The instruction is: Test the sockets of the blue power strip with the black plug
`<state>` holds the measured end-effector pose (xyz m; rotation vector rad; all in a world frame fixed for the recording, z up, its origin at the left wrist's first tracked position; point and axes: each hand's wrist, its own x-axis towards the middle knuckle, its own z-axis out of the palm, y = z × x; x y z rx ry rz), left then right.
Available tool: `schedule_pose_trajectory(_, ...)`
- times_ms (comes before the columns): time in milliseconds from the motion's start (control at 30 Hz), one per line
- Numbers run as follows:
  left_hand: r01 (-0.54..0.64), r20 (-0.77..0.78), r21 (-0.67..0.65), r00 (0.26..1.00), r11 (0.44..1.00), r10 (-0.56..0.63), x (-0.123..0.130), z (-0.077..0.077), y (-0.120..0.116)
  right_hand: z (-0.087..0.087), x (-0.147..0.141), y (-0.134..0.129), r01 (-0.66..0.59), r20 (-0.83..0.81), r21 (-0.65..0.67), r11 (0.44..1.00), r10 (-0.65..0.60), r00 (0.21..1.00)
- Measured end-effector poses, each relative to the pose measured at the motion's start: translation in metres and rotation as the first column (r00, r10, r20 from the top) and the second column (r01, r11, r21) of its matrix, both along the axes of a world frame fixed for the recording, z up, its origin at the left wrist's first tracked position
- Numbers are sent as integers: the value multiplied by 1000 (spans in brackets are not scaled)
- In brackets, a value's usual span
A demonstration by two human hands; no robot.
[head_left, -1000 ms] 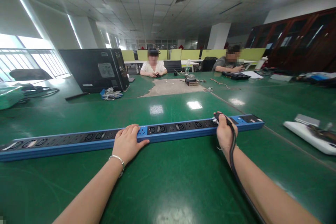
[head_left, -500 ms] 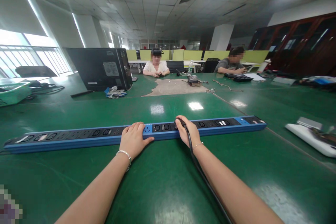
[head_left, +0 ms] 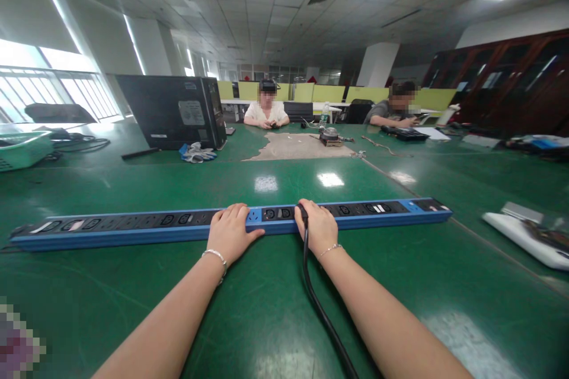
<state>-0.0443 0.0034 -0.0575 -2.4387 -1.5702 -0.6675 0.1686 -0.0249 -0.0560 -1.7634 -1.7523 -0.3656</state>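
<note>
A long blue and black power strip (head_left: 146, 231) lies across the green table, its rows of sockets facing up. My left hand (head_left: 230, 229) grips it left of its middle, fingers over the top and thumb along the near side. Just to the right, my right hand (head_left: 320, 226) is closed around a black power plug (head_left: 303, 213) at the strip's sockets. My fingers hide the plug's front, so I cannot tell how deep it sits. From the plug a thick black cord (head_left: 315, 296) runs down toward me, left of my right forearm.
A black computer case (head_left: 173, 111) stands at the back left, with work gloves (head_left: 198, 153) before it and a green basket (head_left: 24, 151) further left. A white device (head_left: 524, 237) lies at the right. Two people (head_left: 267, 109) sit beyond the table.
The cord and the plug's rear end have swung left, away from my right wrist. My right hand has turned slightly at the same sockets. My left hand still holds the strip.
</note>
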Motion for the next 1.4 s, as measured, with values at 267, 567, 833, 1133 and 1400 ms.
schedule_pose_trajectory(267, -12, -14, 2, 1000, 1000, 12, -1, 0, -1, -13, 23, -12, -168, 18, -118, 979, 171, 985)
schedule_pose_trajectory(567, 165, -43, 52, 986, 985, -163, 31, 5, -10, -17, 26, -17, -189, 67, -88, 978, 196, 978)
schedule_pose_trajectory(833, 375, -16, -88, 926, 923, -378, 94, 20, 7, -17, 28, -16, -214, 36, -86, 973, 217, 975)
schedule_pose_trajectory(1133, 319, 47, -46, 947, 947, -317, 104, 12, 7, -19, 26, -15, -194, 13, -71, 978, 196, 981)
schedule_pose_trajectory(1400, 266, 21, -51, 964, 963, -265, 105, 19, 1, -21, 27, -14, -124, 75, -87, 988, 131, 989)
